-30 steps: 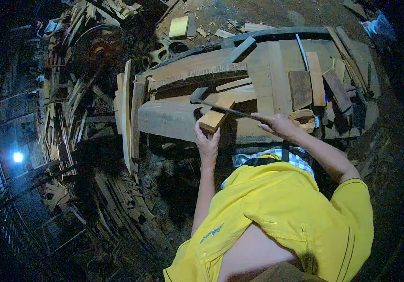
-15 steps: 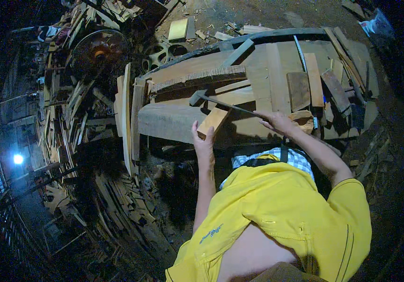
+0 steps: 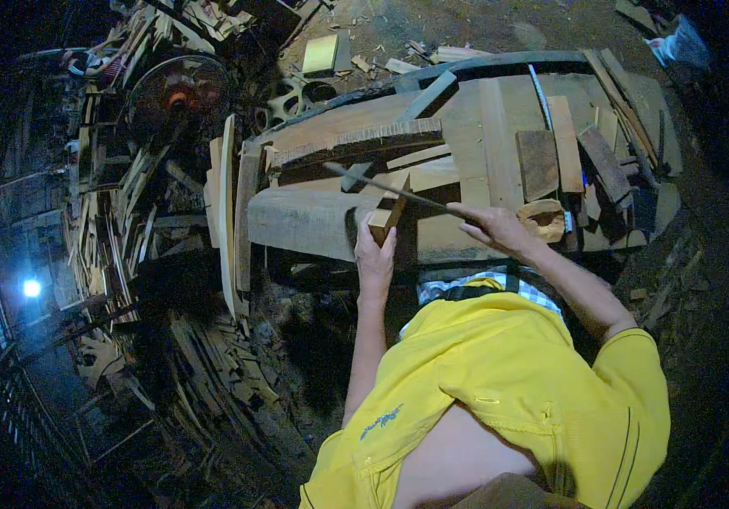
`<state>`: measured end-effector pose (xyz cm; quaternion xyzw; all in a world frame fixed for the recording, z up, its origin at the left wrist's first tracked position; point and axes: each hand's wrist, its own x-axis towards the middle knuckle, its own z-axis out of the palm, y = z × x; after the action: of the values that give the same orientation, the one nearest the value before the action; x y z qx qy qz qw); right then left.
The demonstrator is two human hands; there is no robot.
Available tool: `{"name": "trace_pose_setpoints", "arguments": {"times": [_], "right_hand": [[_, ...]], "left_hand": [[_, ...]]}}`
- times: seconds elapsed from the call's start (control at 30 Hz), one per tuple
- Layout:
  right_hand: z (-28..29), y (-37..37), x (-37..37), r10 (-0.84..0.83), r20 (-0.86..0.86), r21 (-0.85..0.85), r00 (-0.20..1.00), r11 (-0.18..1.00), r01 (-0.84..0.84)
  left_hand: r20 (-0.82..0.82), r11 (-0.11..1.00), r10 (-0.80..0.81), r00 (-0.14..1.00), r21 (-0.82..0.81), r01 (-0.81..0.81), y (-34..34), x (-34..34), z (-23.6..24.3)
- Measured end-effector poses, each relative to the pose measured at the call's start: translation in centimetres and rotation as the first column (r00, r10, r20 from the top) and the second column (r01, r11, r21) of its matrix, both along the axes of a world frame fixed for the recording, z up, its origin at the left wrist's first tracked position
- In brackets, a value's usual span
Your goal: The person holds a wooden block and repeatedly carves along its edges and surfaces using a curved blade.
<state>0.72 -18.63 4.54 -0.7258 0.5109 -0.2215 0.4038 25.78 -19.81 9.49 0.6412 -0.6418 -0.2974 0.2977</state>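
Left hand (image 3: 374, 257): gripping the wooden block (image 3: 381, 217) by its near end.
Right hand (image 3: 498, 231): clenching the handle of a long tool (image 3: 434, 204).
Block position: sitting over the workbench (image 3: 439, 232) near its front edge; tool is crossing above, contact unclear.
Finger risk: a glancing stroke could be skidding toward the left fingers, since they're sitting close by.
Block risk: could be twisting, as only one hand is steadying it.
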Motion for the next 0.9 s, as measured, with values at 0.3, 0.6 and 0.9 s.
{"name": "trace_pose_setpoints", "arguments": {"times": [0.3, 0.6, 0.9], "right_hand": [[-0.6, -0.7, -0.9, 0.217, -0.257, 0.109, 0.942, 0.975, -0.194], [-2.1, -0.5, -1.8, 0.148, -0.101, 0.128, 0.984, 0.982, -0.135], [-5.3, -1.7, -2.0, 0.074, -0.091, 0.083, 0.993, 0.994, -0.066]], "left_hand": [[0.026, 0.996, 0.005, 1.0, 0.089, -0.007, 1.1, 1.0, -1.2], [-0.019, 0.975, 0.082, 0.996, 0.21, -0.076, 0.8, 0.8, -1.7], [0.004, 0.989, 0.035, 0.999, 0.145, -0.035, 1.0, 0.5, -0.8]]}}
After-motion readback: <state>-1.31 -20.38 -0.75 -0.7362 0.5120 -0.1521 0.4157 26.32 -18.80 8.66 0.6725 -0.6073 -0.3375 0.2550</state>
